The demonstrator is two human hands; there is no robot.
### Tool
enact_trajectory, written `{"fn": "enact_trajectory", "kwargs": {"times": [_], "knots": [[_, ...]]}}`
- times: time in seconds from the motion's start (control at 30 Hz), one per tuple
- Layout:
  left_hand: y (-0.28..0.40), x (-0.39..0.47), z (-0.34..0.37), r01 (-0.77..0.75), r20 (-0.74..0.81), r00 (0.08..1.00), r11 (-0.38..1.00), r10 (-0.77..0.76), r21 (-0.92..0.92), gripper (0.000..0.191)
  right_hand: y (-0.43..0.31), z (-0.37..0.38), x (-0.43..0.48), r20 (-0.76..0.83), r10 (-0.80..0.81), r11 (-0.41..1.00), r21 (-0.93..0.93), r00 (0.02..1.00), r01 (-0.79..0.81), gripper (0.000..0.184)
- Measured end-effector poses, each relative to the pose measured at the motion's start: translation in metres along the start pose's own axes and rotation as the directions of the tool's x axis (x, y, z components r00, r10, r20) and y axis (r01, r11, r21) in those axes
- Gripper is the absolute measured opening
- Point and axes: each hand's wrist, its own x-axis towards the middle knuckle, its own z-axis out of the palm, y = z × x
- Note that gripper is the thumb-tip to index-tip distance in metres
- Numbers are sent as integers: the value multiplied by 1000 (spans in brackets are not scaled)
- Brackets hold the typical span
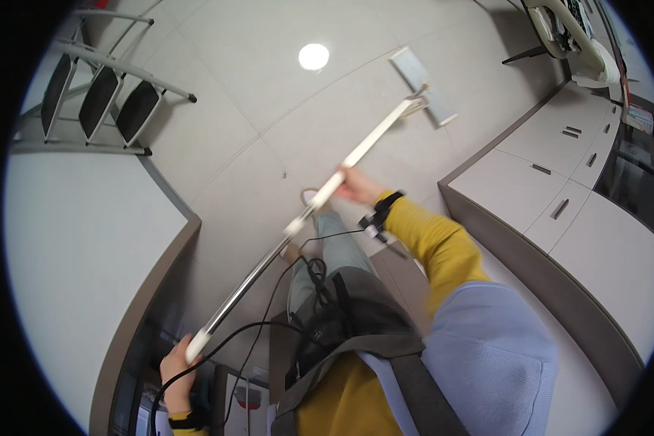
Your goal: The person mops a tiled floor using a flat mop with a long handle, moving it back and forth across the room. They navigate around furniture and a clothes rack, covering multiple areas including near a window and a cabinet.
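A flat mop with a long white and metal handle [253, 275] slants across the view from lower left to upper right. Around its lower end, at the white grip, my left hand [179, 370] is closed. Farther up the shaft, on the white sleeve, my right hand [358, 185] grips it with the arm stretched forward. The pale rectangular mop head [422, 87] lies on the tiled floor [240, 163] beyond my feet, joined to the handle by a hinged bracket. A black strap with a small device [379, 226] is around my right wrist.
A folding step ladder [101, 101] stands at the upper left. White cabinets with drawers [528, 169] run along the right. On the left is a white tabletop with a brown edge [141, 218]. A chair [564, 32] holds cloth at the upper right. Black cables [267, 324] hang before me.
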Motion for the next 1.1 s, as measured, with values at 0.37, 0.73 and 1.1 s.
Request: {"fn": "enact_trajectory", "kwargs": {"times": [0.37,0.73,1.1], "knots": [[157,142,-7,-390,-4,917,900,399,192,65,-142,-60,11,-430,-343,919,30,835,393,28],[-53,-4,75,-167,-6,986,984,167,-64,66,98,75,54,-308,-147,947,-319,940,43,33],[-313,-290,199,306,160,948,926,-275,-223,41,483,256,26,-92,184,801,-563,979,-203,34]]}}
